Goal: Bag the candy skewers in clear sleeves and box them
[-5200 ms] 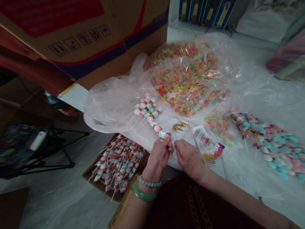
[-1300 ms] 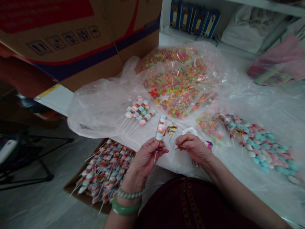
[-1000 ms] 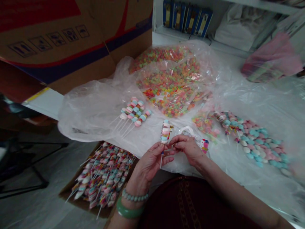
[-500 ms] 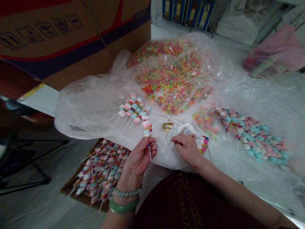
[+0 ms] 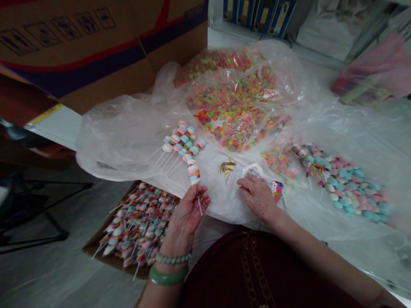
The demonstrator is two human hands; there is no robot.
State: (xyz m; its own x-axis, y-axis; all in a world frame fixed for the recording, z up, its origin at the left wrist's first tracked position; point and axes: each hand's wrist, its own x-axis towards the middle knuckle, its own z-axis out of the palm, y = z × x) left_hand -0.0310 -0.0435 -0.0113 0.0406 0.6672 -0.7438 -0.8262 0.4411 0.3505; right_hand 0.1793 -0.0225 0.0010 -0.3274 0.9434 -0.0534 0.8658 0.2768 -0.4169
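Observation:
My left hand (image 5: 190,206) is closed round the stick of a marshmallow skewer (image 5: 193,172), which stands tilted with its candy end up. The skewer's pink, white and blue pieces seem to be in a clear wrapper, gathered at my fingers. My right hand (image 5: 259,197) lies palm down with loosely bent fingers on a stack of printed plastic bags (image 5: 278,190), hiding part of it. Just left of that hand is a small pile of gold twist ties (image 5: 227,167). More marshmallow skewers (image 5: 183,139) lie side by side beyond my left hand.
Ring-shaped gummies fill a large clear bag (image 5: 237,92) at the back. Loose marshmallows (image 5: 356,188) and wrapped skewers (image 5: 313,158) lie at right. A box of finished skewers (image 5: 138,226) sits low at left, and a big carton (image 5: 105,55) stands behind.
My right hand has shifted slightly to the right over the printed bags, its fingers less curled. The held skewer leans a little more left. The whole view has shifted slightly.

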